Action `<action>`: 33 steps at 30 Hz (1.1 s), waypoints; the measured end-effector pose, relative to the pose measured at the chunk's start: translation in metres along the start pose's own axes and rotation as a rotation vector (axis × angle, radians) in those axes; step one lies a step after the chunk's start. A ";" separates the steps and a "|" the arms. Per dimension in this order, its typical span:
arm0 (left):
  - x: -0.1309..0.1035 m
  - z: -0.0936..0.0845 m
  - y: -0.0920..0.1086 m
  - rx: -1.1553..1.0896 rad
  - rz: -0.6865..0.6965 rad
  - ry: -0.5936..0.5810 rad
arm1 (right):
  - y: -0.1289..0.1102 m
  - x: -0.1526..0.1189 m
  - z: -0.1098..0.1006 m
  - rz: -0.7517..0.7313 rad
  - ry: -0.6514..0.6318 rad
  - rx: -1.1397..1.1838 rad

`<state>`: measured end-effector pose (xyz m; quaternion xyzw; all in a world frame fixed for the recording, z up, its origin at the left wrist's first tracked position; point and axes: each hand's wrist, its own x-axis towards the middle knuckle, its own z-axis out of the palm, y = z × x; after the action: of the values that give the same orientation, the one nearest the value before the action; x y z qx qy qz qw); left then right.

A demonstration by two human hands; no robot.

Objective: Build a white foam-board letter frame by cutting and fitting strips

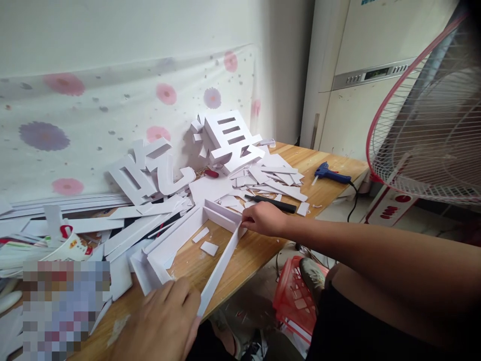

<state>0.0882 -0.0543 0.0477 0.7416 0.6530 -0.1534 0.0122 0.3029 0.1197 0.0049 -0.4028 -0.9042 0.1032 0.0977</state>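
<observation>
Wooden table against a wall hung with a flower-printed plastic sheet; heaps of white foam-board offcuts and finished white block characters pushed toward the upper centre, leaving bare wood at the near edge. At lower centre, a white foam-board open frame with upright strip walls. Left hand flat at the near corner, grip open, fingers spread, likely pinning the base. Right hand at the far corner, grip narrow, pinching the long white side strip against the joint, seemingly to keep it upright. Blue glue gun right of centre, well apart. Black knife-like tool just beyond the right hand.
</observation>
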 end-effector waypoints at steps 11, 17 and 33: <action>0.073 -0.021 0.022 0.079 0.090 -0.037 | 0.008 0.000 0.001 0.012 0.108 0.124; 0.079 -0.021 0.025 0.079 0.091 -0.015 | 0.017 0.004 -0.001 0.050 0.134 0.319; 0.079 -0.013 0.029 0.081 0.042 -0.050 | 0.024 0.012 0.014 0.058 -0.017 0.524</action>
<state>0.1269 0.0207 0.0358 0.7510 0.6299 -0.1981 0.0017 0.3084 0.1423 -0.0137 -0.3887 -0.8354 0.3401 0.1883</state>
